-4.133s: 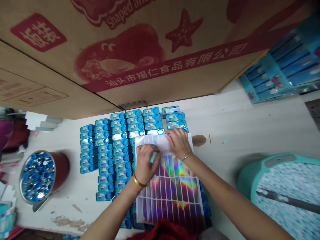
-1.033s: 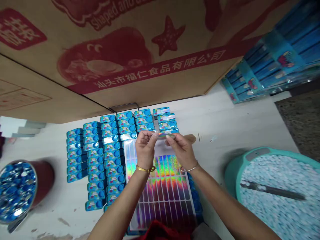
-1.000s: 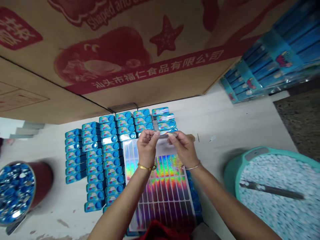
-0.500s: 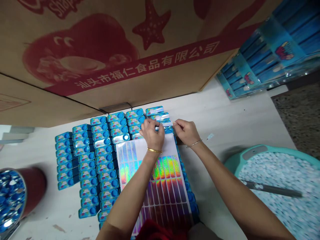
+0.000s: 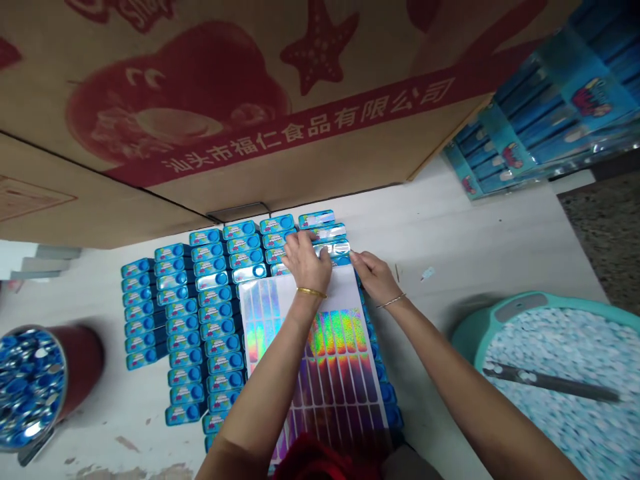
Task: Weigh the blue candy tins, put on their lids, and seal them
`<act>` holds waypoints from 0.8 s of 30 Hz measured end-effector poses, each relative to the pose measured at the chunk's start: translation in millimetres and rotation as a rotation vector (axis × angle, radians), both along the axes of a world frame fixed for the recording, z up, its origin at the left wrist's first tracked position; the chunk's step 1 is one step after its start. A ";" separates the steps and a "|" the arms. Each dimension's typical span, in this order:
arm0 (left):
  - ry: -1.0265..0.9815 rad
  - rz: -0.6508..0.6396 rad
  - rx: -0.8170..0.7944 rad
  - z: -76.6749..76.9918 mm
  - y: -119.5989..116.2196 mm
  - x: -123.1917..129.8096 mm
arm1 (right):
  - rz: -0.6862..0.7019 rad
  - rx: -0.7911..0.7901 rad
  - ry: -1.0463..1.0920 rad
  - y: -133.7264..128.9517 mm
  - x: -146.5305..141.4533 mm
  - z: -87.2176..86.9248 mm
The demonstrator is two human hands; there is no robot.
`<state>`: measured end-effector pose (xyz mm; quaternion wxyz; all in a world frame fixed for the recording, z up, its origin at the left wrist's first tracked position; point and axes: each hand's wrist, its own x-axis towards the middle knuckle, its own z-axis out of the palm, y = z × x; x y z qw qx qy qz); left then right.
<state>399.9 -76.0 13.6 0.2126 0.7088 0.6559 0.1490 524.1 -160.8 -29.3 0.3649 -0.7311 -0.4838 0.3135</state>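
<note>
Was apparently pressing a shiny strip point(image 5: 334, 249) onto a blue tin point(image 5: 345, 243) just beyond the sticker sheet point(image 5: 334, 357), with left hand point(image 5: 307, 263) half-curled and right hand point(image 5: 375, 277) nearly closed at opposite ends, both of unclear grip, and likely needed even smoothing along its length.

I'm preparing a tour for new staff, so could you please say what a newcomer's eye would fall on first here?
Probably the shimmering rainbow sticker sheet, lying on rows of blue containers, with the left hand and right hand near its far edge. A large red-printed brown carton also looms behind them, and a teal tub of pale pieces sits at right.
</note>
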 end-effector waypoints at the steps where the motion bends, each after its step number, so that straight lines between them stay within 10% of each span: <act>1: -0.028 -0.043 -0.003 1.4 1.8 -8.6 | 0.008 0.009 -0.077 -0.8 1.5 3.6; 6: -0.040 -0.393 0.096 17.1 6.8 -95.9 | -0.048 0.156 -0.398 0.5 -16.7 38.4; 10: 0.197 -0.498 0.125 21.1 2.1 -153.0 | 0.192 0.221 -0.381 6.5 -69.2 54.9; 15: 0.169 -0.580 0.075 19.4 2.3 -160.7 | 0.424 0.208 -0.425 12.2 -117.7 47.1; 24: 0.157 -0.598 -0.024 17.8 -15.3 -181.5 | 0.424 0.186 -0.489 2.7 -124.3 36.2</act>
